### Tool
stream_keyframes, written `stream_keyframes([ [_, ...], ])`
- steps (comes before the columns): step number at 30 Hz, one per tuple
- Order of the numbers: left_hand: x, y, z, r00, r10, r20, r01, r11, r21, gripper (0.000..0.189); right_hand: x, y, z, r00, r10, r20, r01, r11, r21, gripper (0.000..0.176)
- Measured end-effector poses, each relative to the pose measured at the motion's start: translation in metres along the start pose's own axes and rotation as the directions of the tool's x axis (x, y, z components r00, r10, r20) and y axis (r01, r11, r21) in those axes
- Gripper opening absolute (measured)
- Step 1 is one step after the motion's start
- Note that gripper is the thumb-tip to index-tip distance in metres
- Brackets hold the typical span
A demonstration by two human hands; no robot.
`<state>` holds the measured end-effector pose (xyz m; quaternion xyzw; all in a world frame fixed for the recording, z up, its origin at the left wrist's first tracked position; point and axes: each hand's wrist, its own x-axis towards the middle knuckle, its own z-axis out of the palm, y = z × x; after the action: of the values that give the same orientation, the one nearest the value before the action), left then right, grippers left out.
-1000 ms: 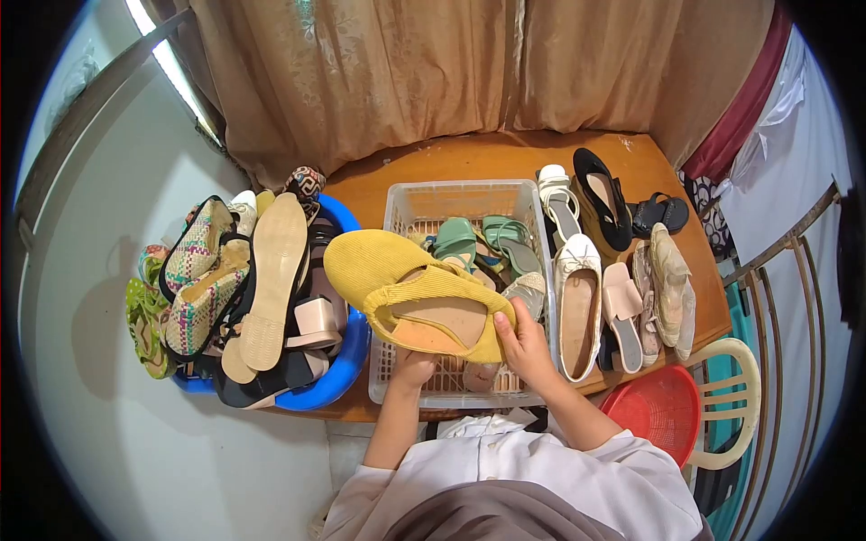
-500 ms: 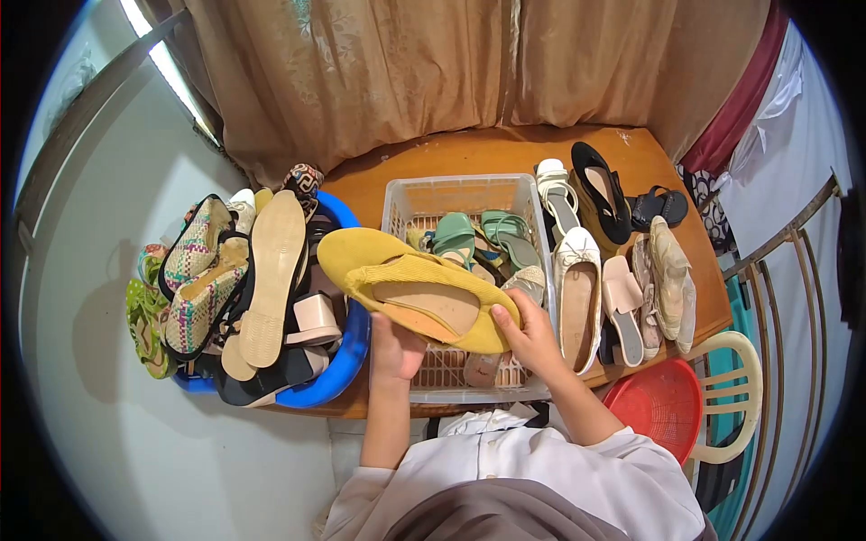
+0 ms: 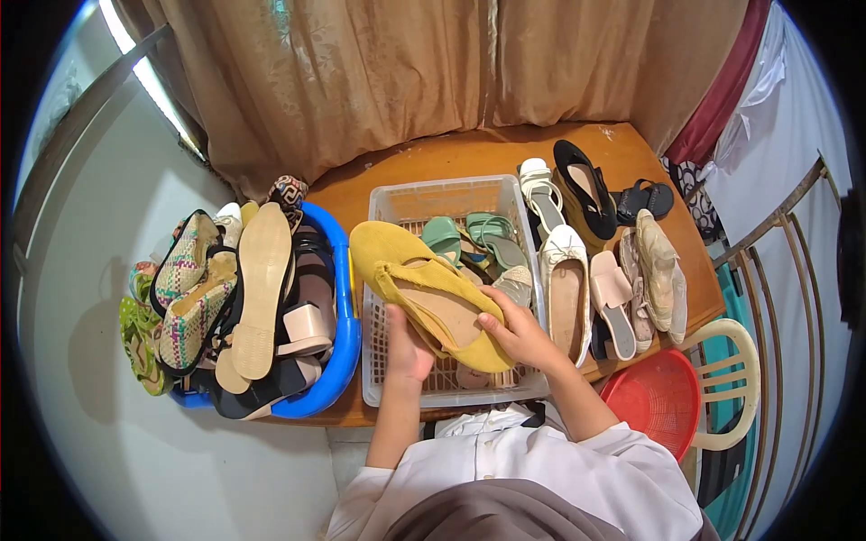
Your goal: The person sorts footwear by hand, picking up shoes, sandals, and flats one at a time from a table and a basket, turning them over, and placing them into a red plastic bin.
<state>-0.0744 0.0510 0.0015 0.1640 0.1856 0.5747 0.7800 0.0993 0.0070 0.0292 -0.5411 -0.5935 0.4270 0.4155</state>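
Observation:
Between my hands are yellow flat shoes [image 3: 388,243], seemingly a pair stacked together, held tilted above the clear plastic basket [image 3: 532,270]. My left hand [image 3: 408,347] is closed on their lower left side, its fingers partly hidden underneath. My right hand [image 3: 516,329] grips the heel end, thumb over the rim. Inside the basket, green sandals [image 3: 494,233] lie behind the yellow shoes with other footwear that is partly covered.
A blue basket [image 3: 347,334] heaped with shoes stands at left. White ballet flats [image 3: 566,288], black flats [image 3: 586,185], pink slides [image 3: 613,293] and black sandals [image 3: 645,200] line the wooden table's [image 3: 361,171] right side. A red basket [image 3: 654,397] rests on a cream chair [image 3: 744,388].
The yellow shoes have turned, with the heel end now lower and nearer me, showing more of the insole. Both hands still hold them. The whole view has shifted slightly.

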Motion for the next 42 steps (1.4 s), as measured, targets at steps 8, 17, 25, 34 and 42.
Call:
stream_keyframes([
  [8,0.027,0.048,0.029,0.993,0.105,0.061,-0.114,0.982,0.153,0.04,-0.012,0.007,-0.042,0.987,0.116,0.109,-0.14,0.96,0.244,0.043],
  [17,0.036,0.012,0.01,0.958,0.23,-0.169,-0.193,0.958,0.211,0.013,-0.036,0.015,-0.067,0.952,0.293,0.091,-0.264,0.631,0.729,0.051],
  [25,0.02,-0.018,0.021,0.949,0.269,-0.164,-0.227,0.945,0.237,0.013,-0.04,0.014,-0.061,0.873,0.447,-0.192,-0.189,0.675,0.713,0.05],
  [34,0.029,-0.042,0.053,0.976,0.191,-0.103,-0.164,0.96,0.225,0.012,-0.069,0.015,-0.097,0.907,0.372,-0.198,-0.249,0.852,0.46,0.045],
  [42,0.028,-0.063,0.087,0.952,-0.163,0.259,0.095,0.962,0.257,0.043,-0.128,0.046,-0.152,0.773,0.489,-0.403,-0.047,0.679,0.733,0.035],
])
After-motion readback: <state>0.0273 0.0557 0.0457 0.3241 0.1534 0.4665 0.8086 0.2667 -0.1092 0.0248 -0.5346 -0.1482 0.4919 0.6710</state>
